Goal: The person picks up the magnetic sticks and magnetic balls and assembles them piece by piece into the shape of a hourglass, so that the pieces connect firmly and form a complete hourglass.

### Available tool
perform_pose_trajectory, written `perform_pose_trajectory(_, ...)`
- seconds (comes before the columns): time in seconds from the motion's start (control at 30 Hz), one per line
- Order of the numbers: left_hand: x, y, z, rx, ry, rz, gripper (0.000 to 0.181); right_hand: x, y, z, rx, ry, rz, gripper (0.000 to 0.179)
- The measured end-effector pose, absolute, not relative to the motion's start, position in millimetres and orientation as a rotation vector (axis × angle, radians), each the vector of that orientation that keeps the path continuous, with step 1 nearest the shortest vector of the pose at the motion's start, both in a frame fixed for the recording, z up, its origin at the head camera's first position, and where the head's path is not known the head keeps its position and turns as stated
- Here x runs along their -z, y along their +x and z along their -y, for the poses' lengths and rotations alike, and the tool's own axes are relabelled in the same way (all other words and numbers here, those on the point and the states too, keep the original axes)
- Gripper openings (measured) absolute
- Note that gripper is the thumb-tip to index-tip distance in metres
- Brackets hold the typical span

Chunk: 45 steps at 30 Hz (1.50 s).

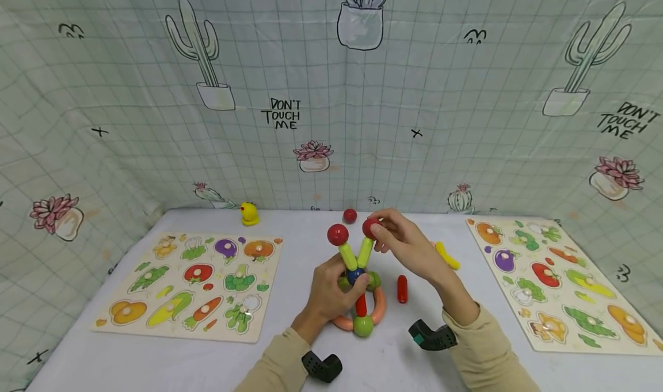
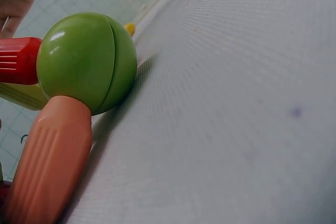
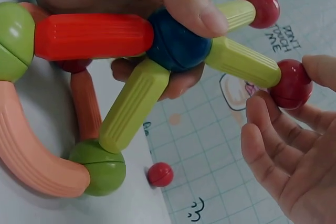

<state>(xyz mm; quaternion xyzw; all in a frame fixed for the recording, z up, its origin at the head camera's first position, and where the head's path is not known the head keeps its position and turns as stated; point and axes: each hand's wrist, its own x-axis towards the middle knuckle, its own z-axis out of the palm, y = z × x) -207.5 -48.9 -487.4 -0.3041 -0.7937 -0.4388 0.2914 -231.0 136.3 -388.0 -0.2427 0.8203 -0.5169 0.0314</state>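
Head view: the left hand (image 1: pixel 331 291) grips the blue ball (image 1: pixel 355 275) of the stick-and-ball model (image 1: pixel 361 307), which stands mid-table between a left board (image 1: pixel 181 332) and a right board (image 1: pixel 564 348), both set with vegetable shapes (image 1: pixel 198 273); the right hand (image 1: pixel 409 242) pinches a red ball (image 1: pixel 370 227) atop one yellow-green stick (image 1: pixel 365 254)

Soft, even light (small glare on green ball (image 2: pixel 84 64)).

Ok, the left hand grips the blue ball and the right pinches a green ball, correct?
Not quite: the right hand pinches a red ball, not a green one; the right wrist view shows it. The left hand does grip the blue ball.
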Motion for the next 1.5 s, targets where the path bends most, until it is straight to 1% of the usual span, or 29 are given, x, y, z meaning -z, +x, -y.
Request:
perform_pose_trajectory(0.37,485.8,-210.6,48.5,1.092,-0.814,2.108,0.028,386.6,-230.2,-130.8,1.61,-0.772,-2.467,0.036)
perform_pose_trajectory(0.53,485.6,-209.5,47.5,1.08,-0.788,2.114,0.026,387.1,-229.3,-129.8,1.626,-0.806,-2.429,0.043)
perform_pose_trajectory(0.73,482.5,-208.6,45.1,1.049,-0.73,2.107,0.018,389.2,-230.3,-130.9,1.656,-0.853,-2.394,0.047)
perform_pose_trajectory(0.87,482.1,-208.0,43.4,1.1,-0.727,2.102,0.016,390.0,-230.2,-131.3,1.641,-0.859,-2.388,0.047)
perform_pose_trajectory(1.03,482.4,-207.5,42.1,1.268,-0.766,2.092,0.018,388.5,-229.8,-132.0,1.622,-0.863,-2.408,0.043)
perform_pose_trajectory(1.23,483.0,-207.2,40.6,1.35,-0.774,2.059,0.021,388.0,-231.9,-135.0,1.63,-0.885,-2.394,0.04)
perform_pose_trajectory(1.43,482.6,-209.9,40.2,1.398,-0.821,2.016,0.011,387.7,-234.2,-138.7,1.652,-0.884,-2.344,0.04)
perform_pose_trajectory(1.5,482.9,-210.8,40.1,1.402,-0.832,2.004,0.01,387.5,-234.5,-139.8,1.66,-0.879,-2.328,0.04)
